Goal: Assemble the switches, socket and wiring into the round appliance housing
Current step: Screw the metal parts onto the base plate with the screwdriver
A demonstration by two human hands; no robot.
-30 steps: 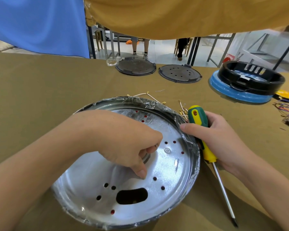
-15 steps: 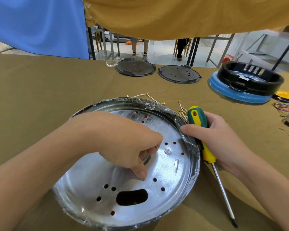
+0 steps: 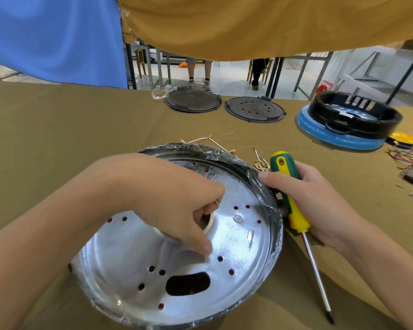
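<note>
Sitting in front of the person on the counter (image 3: 57,129), the round metal housing (image 3: 239,277) lies film-wrapped at the rim with its holed face up, and the left hand (image 3: 177,201) pinches a pale ring-shaped part (image 3: 209,225) at its centre opening, fingers narrowly closed on it. At the housing's three o'clock edge the right hand (image 3: 320,201) is wrapped around a green-and-yellow screwdriver (image 3: 293,206), tip down. To seat the ring well, I would keep it level, centre it over the hole before pressing, and brace the rim so nothing slides toward the loose wires (image 3: 260,160) at one o'clock.
</note>
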